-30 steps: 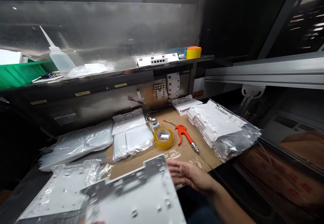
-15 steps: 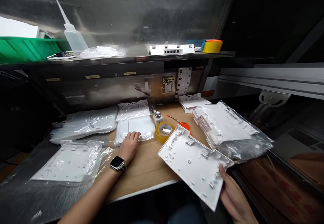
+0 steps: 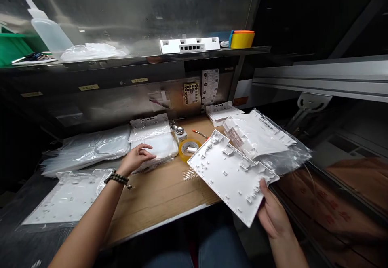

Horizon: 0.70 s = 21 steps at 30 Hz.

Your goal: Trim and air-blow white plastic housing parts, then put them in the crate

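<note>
My right hand (image 3: pixel 274 209) grips a white plastic housing panel (image 3: pixel 232 175) by its right corner, thumb on top. The panel is tilted, its inner side with small clips and posts facing up. My left hand (image 3: pixel 141 157), with a beaded bracelet at the wrist, is over the near left part of a stack of clear plastic bags (image 3: pixel 163 148). Its fingers are loosely bent and apart, and I see nothing held in them. Behind that stack lies another white panel (image 3: pixel 150 127). A roll of yellowish tape (image 3: pixel 182 151) lies beside the held panel's left corner.
Bagged panels (image 3: pixel 263 136) lie right, with white panels (image 3: pixel 222 112) behind. More clear bags (image 3: pixel 91 144) and a bagged panel (image 3: pixel 66 197) are left. A small metal-topped bottle (image 3: pixel 180 134) stands behind the tape. The shelf holds a squeeze bottle (image 3: pixel 51 33) and white housing (image 3: pixel 190 45).
My left hand has rolled over and shifted left, from the bag stack's front edge to above it. The held panel has risen slightly in my right hand. The view has shifted right.
</note>
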Each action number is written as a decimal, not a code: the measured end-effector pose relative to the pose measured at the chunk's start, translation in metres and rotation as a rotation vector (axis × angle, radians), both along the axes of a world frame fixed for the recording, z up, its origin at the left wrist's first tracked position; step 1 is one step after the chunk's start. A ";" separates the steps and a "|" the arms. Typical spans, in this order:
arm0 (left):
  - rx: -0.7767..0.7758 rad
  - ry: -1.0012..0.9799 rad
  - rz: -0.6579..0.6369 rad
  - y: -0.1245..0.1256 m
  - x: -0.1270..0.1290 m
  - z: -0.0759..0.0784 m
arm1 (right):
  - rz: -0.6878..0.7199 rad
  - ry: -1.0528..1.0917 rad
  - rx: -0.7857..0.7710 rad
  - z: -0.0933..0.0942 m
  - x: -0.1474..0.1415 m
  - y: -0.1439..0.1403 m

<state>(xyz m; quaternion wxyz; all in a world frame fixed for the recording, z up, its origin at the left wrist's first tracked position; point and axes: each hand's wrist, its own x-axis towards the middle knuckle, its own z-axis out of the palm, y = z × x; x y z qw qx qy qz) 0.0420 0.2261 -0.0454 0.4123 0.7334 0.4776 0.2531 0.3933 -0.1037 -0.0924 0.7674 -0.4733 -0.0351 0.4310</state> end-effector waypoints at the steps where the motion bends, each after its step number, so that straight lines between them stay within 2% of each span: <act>1: -0.044 -0.028 -0.022 0.002 -0.002 0.002 | -0.003 0.001 0.001 0.001 0.000 0.000; 5: -0.094 -0.106 -0.015 0.004 -0.004 0.006 | -0.016 -0.003 -0.013 0.005 -0.003 0.001; 10: -0.029 -0.156 0.057 0.003 0.006 -0.006 | -0.012 -0.009 0.013 0.016 -0.027 0.019; 15: -0.024 -0.195 0.000 0.000 0.006 -0.007 | 0.075 -0.014 0.048 0.027 -0.051 0.038; 18: -0.047 -0.228 -0.037 -0.003 -0.003 -0.006 | 0.087 -0.032 0.031 0.028 -0.055 0.042; 21: -0.018 -0.228 0.003 -0.004 -0.008 -0.012 | 0.101 -0.106 0.023 0.023 -0.059 0.045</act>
